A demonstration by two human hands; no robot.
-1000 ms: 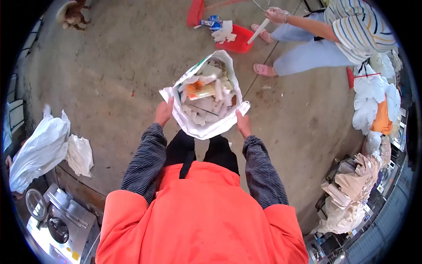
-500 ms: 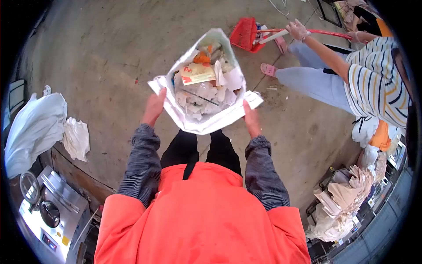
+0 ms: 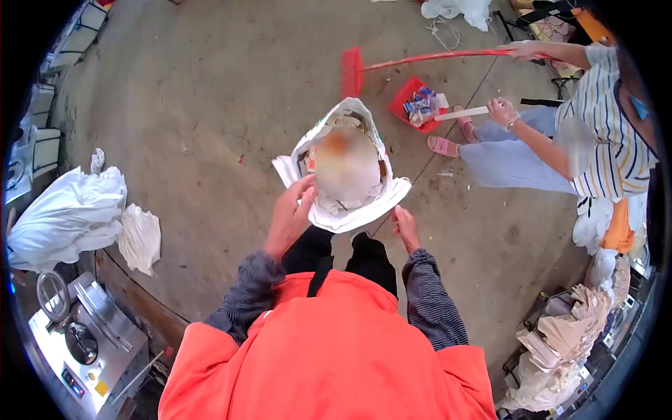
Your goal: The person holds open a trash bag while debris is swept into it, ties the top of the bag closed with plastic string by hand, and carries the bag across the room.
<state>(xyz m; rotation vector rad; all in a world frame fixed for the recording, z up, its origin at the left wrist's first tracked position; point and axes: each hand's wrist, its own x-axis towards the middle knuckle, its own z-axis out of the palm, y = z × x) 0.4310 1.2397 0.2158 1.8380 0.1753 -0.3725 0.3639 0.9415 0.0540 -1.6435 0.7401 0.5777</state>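
A white sack (image 3: pixel 336 222) full of waste paper stands open-mouthed in front of my legs; the middle of its contents is blurred. My left hand (image 3: pixel 290 213) is at the sack's near left rim, fingers extended and apart, not gripping it. Just below the sack's right corner is my right hand (image 3: pixel 407 227), its fingers loosely bent and separated, with nothing visible in them. Whether either hand touches the cloth I cannot tell.
At the right, a person in a striped shirt (image 3: pixel 595 133) holds a red broom (image 3: pixel 434 56) and a red dustpan (image 3: pixel 404 98) with litter. White cloth bundles (image 3: pixel 77 213) and a metal machine (image 3: pixel 91 336) are at left. Crumpled beige material (image 3: pixel 567 336) lies piled at lower right.
Both my hands have let go of the sack's rim, and the sack sits lower and nearer my legs. The other person's broom has swung out left, apart from the dustpan.
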